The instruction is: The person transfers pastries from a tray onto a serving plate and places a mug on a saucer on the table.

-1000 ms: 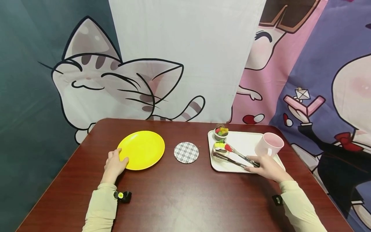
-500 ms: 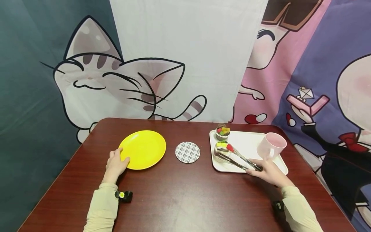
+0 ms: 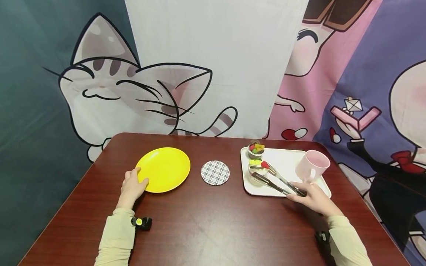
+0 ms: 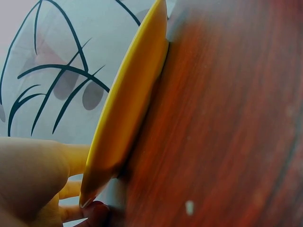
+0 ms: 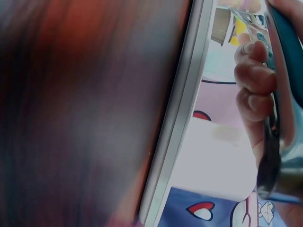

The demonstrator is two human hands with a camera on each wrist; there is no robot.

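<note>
Your R hand is curled round the tongs, fingers wrapped on the metal, so it's closed on that grip, not open. The tongs' two arms are spread, tips either side of the little cake w/ yellow and red bits on top; can't tell if they're actually squeezing it. Cake sits at the near L end of the white tray.

Your L hand is at the near-L rim of the yellow plate, thumb and fingers bent round the edge, so it has hold of the rim. Plate lies flat on the table.

Further out: the fruit cup stands on the tray just behind the cake, pink mug at the tray's R end, handle facing you. Checked coaster lies btwn plate and tray, touching neither.

Progress, my read: early on. Done: tongs in hand & placed about the cake, plate steadied. Left: cake isn't off the tray yet, and I see no food on the plate. Fruit cup and mug are also on the tray, apparently untouched as of now.
</note>
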